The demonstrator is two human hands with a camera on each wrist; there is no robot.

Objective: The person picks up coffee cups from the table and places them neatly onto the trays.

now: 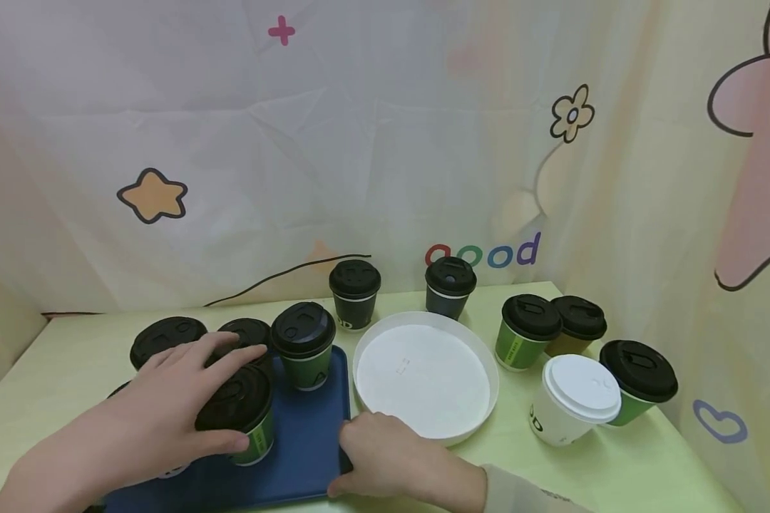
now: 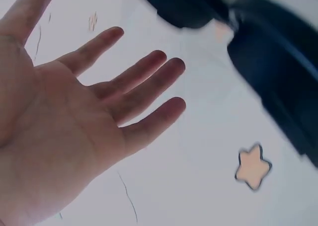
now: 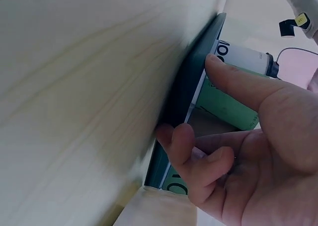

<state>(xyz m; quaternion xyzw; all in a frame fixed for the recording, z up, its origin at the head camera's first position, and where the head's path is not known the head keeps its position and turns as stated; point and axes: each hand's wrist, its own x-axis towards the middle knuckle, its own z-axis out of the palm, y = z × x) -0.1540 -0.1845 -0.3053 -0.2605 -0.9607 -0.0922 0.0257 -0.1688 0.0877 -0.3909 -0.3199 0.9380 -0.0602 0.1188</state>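
A blue tray [image 1: 311, 445] lies at the front left, bearing several lidded paper cups. My right hand [image 1: 391, 456] grips its right edge; in the right wrist view the thumb and curled fingers hold the tray's rim [image 3: 191, 72]. Above the cups is my left hand [image 1: 167, 406], with its fingers spread and nothing held, as the left wrist view also shows. Nearest to it stands a green cup with a black lid [image 1: 237, 399]. Another green cup [image 1: 304, 349] stands at the tray's back right corner. My left hand partly hides the remaining cups on the tray.
A round white tray [image 1: 426, 377] lies right of the blue one. Behind it stand two dark cups [image 1: 355, 296] with black lids. Several more lidded cups are at the right, among them a white cup [image 1: 571, 402] and a green cup [image 1: 526, 335]. A printed curtain [image 1: 385, 142] hangs behind.
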